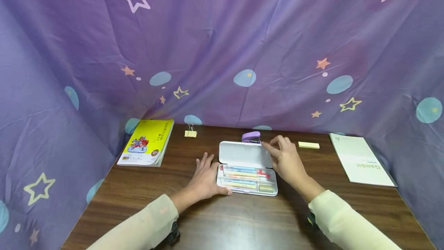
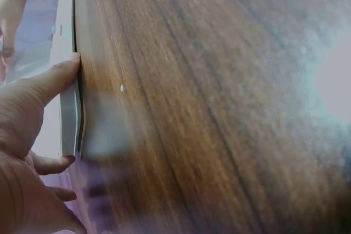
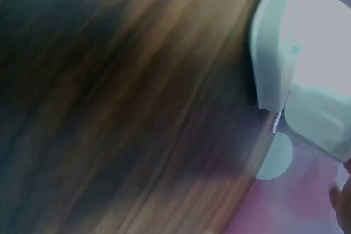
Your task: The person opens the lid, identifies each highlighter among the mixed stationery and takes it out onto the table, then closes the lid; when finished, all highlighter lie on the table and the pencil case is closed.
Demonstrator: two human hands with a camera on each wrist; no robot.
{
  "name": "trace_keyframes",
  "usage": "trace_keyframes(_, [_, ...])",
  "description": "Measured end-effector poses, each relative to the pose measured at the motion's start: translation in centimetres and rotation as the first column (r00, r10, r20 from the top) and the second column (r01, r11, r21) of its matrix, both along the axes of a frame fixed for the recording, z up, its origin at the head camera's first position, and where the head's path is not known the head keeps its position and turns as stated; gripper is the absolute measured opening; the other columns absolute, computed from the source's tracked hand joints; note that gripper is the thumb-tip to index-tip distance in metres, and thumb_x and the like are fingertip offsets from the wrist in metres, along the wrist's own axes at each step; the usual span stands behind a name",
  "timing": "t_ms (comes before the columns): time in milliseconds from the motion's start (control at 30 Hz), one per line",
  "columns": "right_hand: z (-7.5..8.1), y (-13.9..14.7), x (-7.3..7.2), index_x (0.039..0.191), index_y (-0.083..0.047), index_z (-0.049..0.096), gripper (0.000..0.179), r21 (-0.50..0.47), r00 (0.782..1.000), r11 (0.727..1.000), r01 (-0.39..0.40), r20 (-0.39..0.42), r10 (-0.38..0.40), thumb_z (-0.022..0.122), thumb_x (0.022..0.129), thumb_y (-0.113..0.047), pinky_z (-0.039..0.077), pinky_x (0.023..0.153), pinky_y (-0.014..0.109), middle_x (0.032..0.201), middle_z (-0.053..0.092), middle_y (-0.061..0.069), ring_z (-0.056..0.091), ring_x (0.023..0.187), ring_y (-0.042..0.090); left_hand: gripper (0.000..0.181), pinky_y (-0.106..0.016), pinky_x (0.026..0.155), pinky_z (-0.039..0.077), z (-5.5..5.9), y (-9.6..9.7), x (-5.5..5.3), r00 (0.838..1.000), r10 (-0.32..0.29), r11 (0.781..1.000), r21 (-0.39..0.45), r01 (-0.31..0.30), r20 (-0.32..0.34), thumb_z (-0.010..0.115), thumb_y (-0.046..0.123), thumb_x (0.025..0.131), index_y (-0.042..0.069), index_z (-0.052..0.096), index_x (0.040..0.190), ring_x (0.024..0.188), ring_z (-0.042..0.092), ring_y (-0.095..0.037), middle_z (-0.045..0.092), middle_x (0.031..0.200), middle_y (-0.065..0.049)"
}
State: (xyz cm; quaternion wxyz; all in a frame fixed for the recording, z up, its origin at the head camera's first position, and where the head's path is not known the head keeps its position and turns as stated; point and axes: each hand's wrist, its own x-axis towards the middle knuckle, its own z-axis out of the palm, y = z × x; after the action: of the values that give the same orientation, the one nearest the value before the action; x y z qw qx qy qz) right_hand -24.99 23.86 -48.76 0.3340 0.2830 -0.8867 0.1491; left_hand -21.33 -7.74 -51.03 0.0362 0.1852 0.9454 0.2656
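A white pencil case [image 1: 247, 193] lies on the table with its lid [image 1: 245, 154] raised at the back. Inside it are several pens [image 1: 243, 173] with red ends and an eraser-like block [image 1: 266, 188]. My left hand [image 1: 204, 176] holds the case's front left corner, thumb [image 2: 60, 75] on the front wall and another finger at the left end. At the lid's upper right corner, my right hand [image 1: 286, 161] pinches the edge between thumb and fingers. Only fingertips of that hand show in the right wrist view, beside the lid [image 3: 321, 116].
Behind the lid stands a purple stapler [image 1: 251, 137]. A binder clip [image 1: 190, 132] and a yellow book [image 1: 147, 144] are at the left. A pale yellow block [image 1: 308, 145] and a notepad [image 1: 360, 159] lie at the right. A purple curtain [image 1: 222, 49] borders the table.
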Motion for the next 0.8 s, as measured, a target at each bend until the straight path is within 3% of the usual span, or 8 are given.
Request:
trace_keyframes(100, [-0.2, 0.0, 0.5, 0.135, -0.005, 0.078, 0.049, 0.111, 0.997, 0.993, 0.046, 0.051, -0.052, 0.087, 0.089, -0.022, 0.054, 0.099, 0.068, 0.127, 0.069, 0.018, 0.063, 0.111, 0.043, 0.099, -0.074, 0.136, 0.012, 0.1, 0.0, -0.1, 1.0, -0.001, 1.0, -0.012, 0.001, -0.001, 0.102, 0.058, 0.07, 0.001, 0.065, 0.143, 0.168, 0.017, -0.057, 0.033, 0.174, -0.035])
trace_keyframes(167, [-0.3, 0.1, 0.8, 0.146, -0.006, 0.072, 0.072, 0.159, 0.987, 0.986, 0.056, 0.14, -0.079, 0.087, 0.091, -0.05, 0.046, 0.113, 0.076, 0.144, 0.067, 0.018, 0.062, 0.128, 0.046, 0.098, -0.073, 0.136, 0.013, 0.2, -0.1, -0.1, 1.0, -0.004, 1.0, -0.018, 0.004, -0.008, 0.102, 0.058, 0.07, 0.0, 0.065, 0.141, 0.168, 0.018, -0.057, 0.034, 0.174, -0.036])
trace_keyframes(233, [-0.5, 0.2, 1.0, 0.158, -0.007, 0.06, 0.102, 0.193, 0.961, 0.98, 0.043, 0.262, -0.093, 0.084, 0.084, -0.073, 0.037, 0.12, 0.083, 0.162, 0.056, 0.019, 0.054, 0.145, 0.047, 0.098, -0.073, 0.136, 0.013, 0.2, -0.1, -0.1, 1.0, -0.005, 1.0, -0.024, 0.005, -0.013, 0.102, 0.058, 0.07, 0.0, 0.066, 0.14, 0.168, 0.018, -0.057, 0.034, 0.173, -0.036])
trace_keyframes(300, [-0.7, 0.3, 1.1, 0.169, -0.009, 0.045, 0.126, 0.211, 0.918, 0.977, 0.014, 0.385, -0.096, 0.083, 0.076, -0.084, 0.027, 0.122, 0.088, 0.176, 0.041, 0.02, 0.042, 0.158, 0.048, 0.098, -0.072, 0.137, 0.014, 0.2, -0.1, -0.1, 1.0, -0.003, 1.0, -0.031, 0.003, -0.017, 0.102, 0.059, 0.07, -0.001, 0.066, 0.139, 0.168, 0.018, -0.057, 0.034, 0.173, -0.036])
trace_keyframes(400, [-1.0, 0.5, 1.1, 0.177, -0.013, 0.027, 0.142, 0.19, 0.842, 0.981, -0.048, 0.537, -0.063, 0.085, 0.07, -0.087, 0.018, 0.12, 0.094, 0.184, 0.022, 0.022, 0.024, 0.168, 0.05, 0.099, -0.07, 0.138, 0.012, 0.3, -0.2, -0.1, 1.0, 0.007, 0.999, -0.035, -0.007, -0.004, 0.102, 0.059, 0.07, -0.001, 0.066, 0.141, 0.169, 0.017, -0.056, 0.032, 0.175, -0.035])
trace_keyframes(533, [-1.5, 0.7, 0.9, 0.179, -0.019, 0.018, 0.149, 0.119, 0.758, 0.988, -0.095, 0.652, -0.006, 0.091, 0.066, -0.083, 0.011, 0.119, 0.096, 0.186, 0.012, 0.023, 0.012, 0.171, 0.053, 0.1, -0.069, 0.138, 0.012, 0.2, 0.0, 0.0, 1.0, 0.013, 0.999, -0.037, -0.013, 0.003, 0.102, 0.059, 0.07, 0.001, 0.065, 0.142, 0.169, 0.016, -0.056, 0.032, 0.175, -0.035])
trace_keyframes(700, [-1.7, 0.7, 0.8, 0.18, -0.023, 0.014, 0.151, 0.109, 0.711, 0.988, -0.113, 0.703, 0.004, 0.092, 0.064, -0.081, 0.009, 0.117, 0.097, 0.184, 0.013, 0.028, 0.011, 0.169, 0.058, 0.099, -0.07, 0.137, 0.014, 0.0, 0.1, 0.1, 1.0, 0.013, 0.999, -0.037, -0.014, -0.013, 0.103, 0.058, 0.068, 0.001, 0.066, 0.14, 0.168, 0.019, -0.057, 0.034, 0.174, -0.036])
trace_keyframes(800, [-1.5, 0.7, 0.8, 0.18, -0.022, 0.015, 0.152, 0.121, 0.701, 0.985, -0.12, 0.713, -0.002, 0.092, 0.064, -0.082, 0.01, 0.116, 0.098, 0.182, 0.015, 0.031, 0.012, 0.168, 0.059, 0.098, -0.07, 0.138, 0.014, 0.2, 0.2, 0.1, 1.0, 0.008, 0.999, -0.036, -0.009, -0.019, 0.103, 0.058, 0.069, 0.001, 0.066, 0.14, 0.168, 0.02, -0.057, 0.034, 0.174, -0.036])
